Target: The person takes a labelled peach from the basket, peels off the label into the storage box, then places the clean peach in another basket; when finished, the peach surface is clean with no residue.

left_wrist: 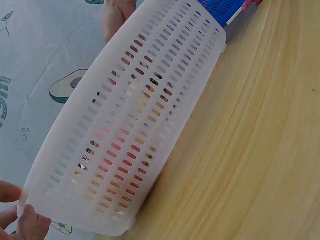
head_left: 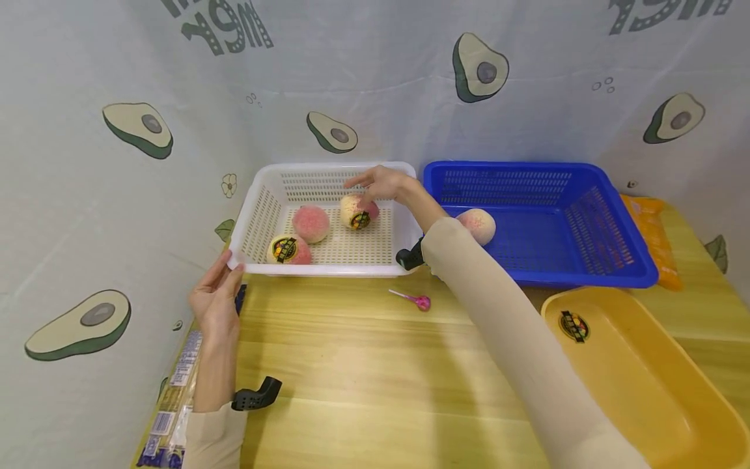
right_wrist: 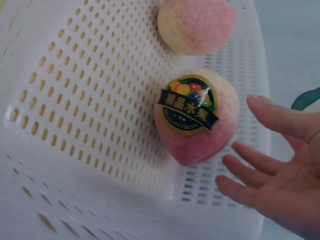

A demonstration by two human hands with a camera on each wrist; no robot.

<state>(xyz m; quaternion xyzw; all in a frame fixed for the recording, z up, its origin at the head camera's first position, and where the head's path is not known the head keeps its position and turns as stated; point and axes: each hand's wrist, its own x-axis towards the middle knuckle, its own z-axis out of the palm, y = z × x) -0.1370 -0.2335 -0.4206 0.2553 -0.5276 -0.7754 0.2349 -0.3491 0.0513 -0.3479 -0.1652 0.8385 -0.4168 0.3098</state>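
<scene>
A white basket (head_left: 328,268) holds three pink-and-cream peaches. My left hand (head_left: 215,301) pinches its front-left corner between thumb and fingers, as the left wrist view also shows at the rim (left_wrist: 37,165). Over the basket's right part, my right hand (head_left: 383,184) is spread beside a peach (head_left: 359,212) bearing a dark round fruit sticker (right_wrist: 189,104). In the right wrist view its fingers (right_wrist: 245,172) are apart and hold nothing. A plain-sided peach (head_left: 311,224) lies in the middle-left of the basket, and a stickered peach (head_left: 299,251) sits near the front wall.
To the right stands a blue basket (head_left: 586,280) with one peach (head_left: 477,225) in it. A yellow tub (head_left: 633,365) with a sticker inside is at front right, an orange packet (head_left: 656,241) behind. A pink lollipop (head_left: 422,302) lies on the wooden table (head_left: 351,378); packages (head_left: 166,410) line the left edge.
</scene>
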